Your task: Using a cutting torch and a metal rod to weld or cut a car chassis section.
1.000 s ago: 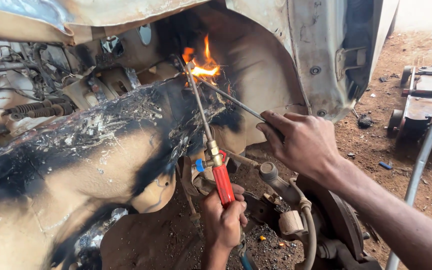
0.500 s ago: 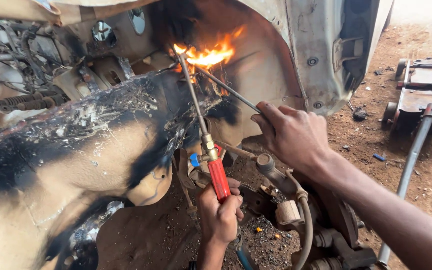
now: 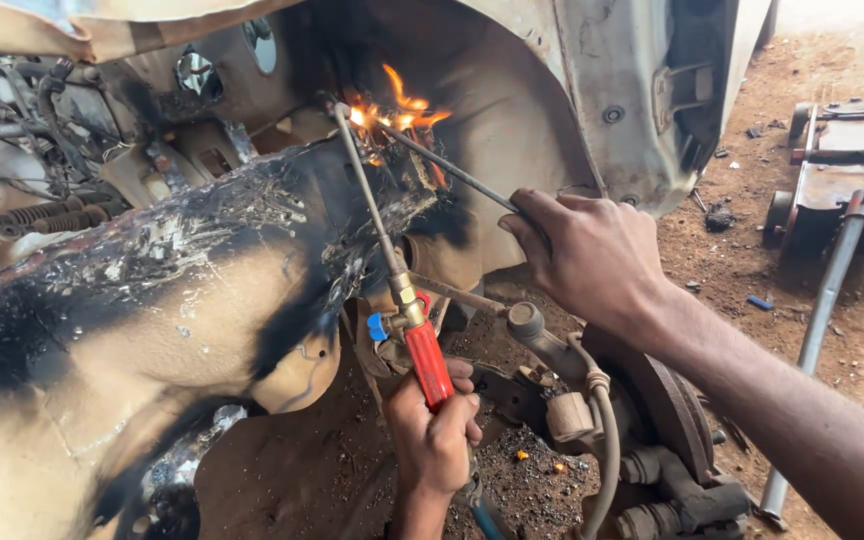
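Step in hand: brazing blackened car body panel (image 3: 202, 270). Your left hand (image 3: 434, 435) grips closed on red-handled torch (image 3: 428, 362); right hand (image 3: 592, 255) pinches filler rod (image 3: 452, 170). Flame (image 3: 397, 112) at 12 o'clock. Next move calls for steady rod feed, by my judgement.

Reddish dirt ground (image 3: 732, 270), floor jack (image 3: 842, 170) resting on it — scattered scraps, small blue piece (image 3: 760, 302)

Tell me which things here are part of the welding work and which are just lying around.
In use:
- gas torch, red handle, in the left hand
- thin filler rod, in the right hand
- flame at the torch tip
- scorched car body panel

Lying about:
- floor jack on the dirt
- its long handle
- small scraps on the ground
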